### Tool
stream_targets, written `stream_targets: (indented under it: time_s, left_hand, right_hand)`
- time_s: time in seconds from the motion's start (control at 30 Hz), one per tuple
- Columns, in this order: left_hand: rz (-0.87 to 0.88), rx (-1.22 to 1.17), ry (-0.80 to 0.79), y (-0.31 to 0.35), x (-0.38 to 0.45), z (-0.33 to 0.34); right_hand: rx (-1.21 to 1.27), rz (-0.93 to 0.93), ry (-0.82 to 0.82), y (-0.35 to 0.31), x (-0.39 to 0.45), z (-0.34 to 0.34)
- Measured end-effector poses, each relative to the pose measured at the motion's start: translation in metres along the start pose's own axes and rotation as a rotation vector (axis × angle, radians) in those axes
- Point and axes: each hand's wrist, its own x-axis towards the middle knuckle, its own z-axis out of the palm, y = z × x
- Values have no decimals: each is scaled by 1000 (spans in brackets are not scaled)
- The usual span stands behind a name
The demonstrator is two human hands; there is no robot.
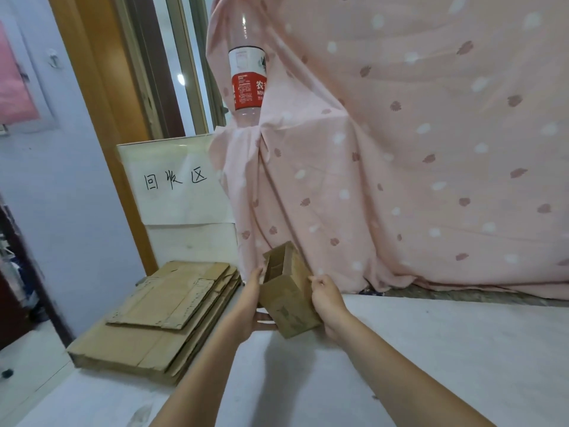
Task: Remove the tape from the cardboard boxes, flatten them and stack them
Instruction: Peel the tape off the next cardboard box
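A small brown cardboard box with its far end open is held above the white table, between both my hands. My left hand holds its left side, fingers along the wall and under the bottom. On the right side, my right hand grips the box with curled fingers. No tape shows on the box's visible faces. A stack of flattened cardboard boxes lies on the table to the left of my hands.
A pink patterned cloth hangs behind the table, with a plastic bottle standing at its left edge. A white sign with handwritten characters leans behind the stack. The table's left edge drops to the floor.
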Motion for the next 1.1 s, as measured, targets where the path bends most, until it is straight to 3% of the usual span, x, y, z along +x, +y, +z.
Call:
stream_targets:
  time_s: [0.17,0.3,0.4,0.57,0.7,0.87,0.97,1.1]
  left_hand:
    - [86,-170,-126,-15,-35,1]
    - [123,-329,-214,-17,-66,7]
    - [144,-293,-276,-18,-87,16]
    - [165,-80,-338,-11,-115,25]
    - [269,148,-242,0,-137,37]
    - [709,681,-98,2,-168,74]
    - [854,920,-186,-6,-185,99]
    - [739,1285,-338,-25,-203,122]
  right_hand:
    - [140,-38,14,-16,-48,-32]
    - [318,65,-172,-41,-94,-64]
    - [474,121,-316,-53,-132,-88]
    - [411,55,-336,-47,-166,-136]
    - [91,-81,-192,-24,-181,-169]
    - [-224,-205,-138,3,-210,-183]
    - [-278,-232,-134,19,-219,-184]
    - [-286,-275,-192,23,-228,-192]
